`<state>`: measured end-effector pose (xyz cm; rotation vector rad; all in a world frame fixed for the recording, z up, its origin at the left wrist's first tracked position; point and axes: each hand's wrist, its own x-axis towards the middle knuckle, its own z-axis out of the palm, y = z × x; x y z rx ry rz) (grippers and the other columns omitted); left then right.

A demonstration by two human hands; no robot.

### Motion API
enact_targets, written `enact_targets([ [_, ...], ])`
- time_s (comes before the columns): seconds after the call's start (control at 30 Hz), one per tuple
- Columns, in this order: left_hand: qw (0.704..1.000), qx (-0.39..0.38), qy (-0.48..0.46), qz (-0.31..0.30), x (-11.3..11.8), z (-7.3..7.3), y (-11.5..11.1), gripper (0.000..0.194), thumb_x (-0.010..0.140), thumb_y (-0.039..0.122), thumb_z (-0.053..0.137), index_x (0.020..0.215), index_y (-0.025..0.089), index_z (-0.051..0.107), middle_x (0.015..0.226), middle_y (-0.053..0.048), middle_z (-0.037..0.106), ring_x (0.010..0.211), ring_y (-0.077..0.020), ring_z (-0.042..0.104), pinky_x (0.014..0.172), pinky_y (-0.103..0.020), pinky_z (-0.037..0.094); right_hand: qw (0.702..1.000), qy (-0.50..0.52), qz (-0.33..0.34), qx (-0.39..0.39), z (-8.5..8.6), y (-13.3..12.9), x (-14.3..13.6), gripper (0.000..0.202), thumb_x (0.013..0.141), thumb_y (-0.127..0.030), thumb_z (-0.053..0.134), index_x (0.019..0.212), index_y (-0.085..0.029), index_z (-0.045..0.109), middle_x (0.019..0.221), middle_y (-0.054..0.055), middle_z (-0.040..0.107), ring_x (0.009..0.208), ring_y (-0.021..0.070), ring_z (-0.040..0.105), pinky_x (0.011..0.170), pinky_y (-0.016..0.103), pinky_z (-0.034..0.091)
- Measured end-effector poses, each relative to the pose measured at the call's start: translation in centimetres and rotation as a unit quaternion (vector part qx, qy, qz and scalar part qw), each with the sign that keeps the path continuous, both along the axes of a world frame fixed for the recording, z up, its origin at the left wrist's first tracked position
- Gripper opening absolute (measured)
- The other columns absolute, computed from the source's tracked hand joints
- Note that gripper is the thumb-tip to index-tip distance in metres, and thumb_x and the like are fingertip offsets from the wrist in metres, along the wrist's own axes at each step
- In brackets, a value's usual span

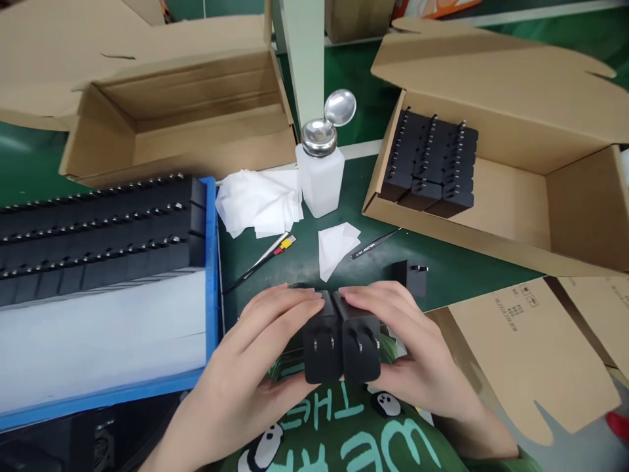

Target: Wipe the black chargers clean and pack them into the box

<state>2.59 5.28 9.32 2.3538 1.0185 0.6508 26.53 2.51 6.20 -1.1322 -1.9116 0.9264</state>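
Two black power adapters with metal prongs are held side by side in front of my chest, prong faces toward me. My left hand [265, 347] grips the left power adapter [322, 357], fingers on top and thumb below. Around the right power adapter [361, 357] my right hand [413, 347] is closed the same way. The two adapters appear to touch or nearly touch. Just beyond my right hand, a single black adapter [411, 278] lies on the green table. A folded white wipe [337, 248] and black tweezers [376, 243] lie ahead of my hands.
At left, a blue tray [211, 262] holds rows of black adapters. An open cardboard box [206, 134] stands behind it. Another cardboard box [511, 196] at right contains several adapters. A white pump bottle [320, 177], stacked wipes [260, 200] and a cable [282, 246] sit between them.
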Motion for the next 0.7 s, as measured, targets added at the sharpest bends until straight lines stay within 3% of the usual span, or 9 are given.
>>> enact_targets([
  [0.13, 0.999, 0.006, -0.051, -0.003, -1.3, -0.2, -0.9, 0.055, 0.087, 0.023, 0.073, 0.137, 0.016, 0.051, 0.132, -0.011, 0.059, 0.125, -0.0197, 0.057, 0.11, -0.024, 0.046, 0.999, 0.034, 0.016, 0.002, 0.7, -0.4, -1.1, 0.067, 0.085, -0.029, 0.077, 0.143, -0.03, 0.044, 0.136, 0.008, 0.059, 0.127, 0.0246, 0.057, 0.106, 0.036, 0.053],
  [0.4, 0.99, 0.046, -0.132, -0.002, -2.8, 0.6, -1.2, 0.061, 0.084, 0.013, 0.074, 0.14, 0.018, 0.05, 0.132, -0.012, 0.059, 0.124, -0.0217, 0.059, 0.107, -0.028, 0.05, 0.989, 0.137, 0.051, 0.012, 2.5, 0.1, -3.4, 0.065, 0.082, -0.015, 0.076, 0.139, -0.031, 0.05, 0.13, 0.01, 0.05, 0.121, 0.0215, 0.057, 0.093, 0.029, 0.058],
  [0.53, 0.984, 0.091, -0.151, -0.009, -3.4, 1.6, -1.1, 0.062, 0.084, 0.016, 0.075, 0.141, 0.017, 0.05, 0.132, -0.013, 0.059, 0.124, -0.0219, 0.058, 0.107, -0.029, 0.049, 0.984, 0.146, 0.079, 0.061, 3.3, 0.8, -4.0, 0.066, 0.081, -0.015, 0.077, 0.139, -0.032, 0.049, 0.128, 0.01, 0.049, 0.118, 0.0204, 0.057, 0.091, 0.027, 0.057],
  [0.7, 0.979, 0.129, -0.158, -0.002, -4.2, 2.6, -1.3, 0.064, 0.083, 0.017, 0.076, 0.141, 0.017, 0.05, 0.133, -0.013, 0.058, 0.124, -0.0222, 0.058, 0.108, -0.029, 0.048, 0.979, 0.118, 0.103, 0.128, 4.5, 1.7, -4.3, 0.069, 0.081, -0.014, 0.076, 0.141, -0.032, 0.048, 0.13, 0.009, 0.049, 0.121, 0.0194, 0.055, 0.103, 0.029, 0.051],
])
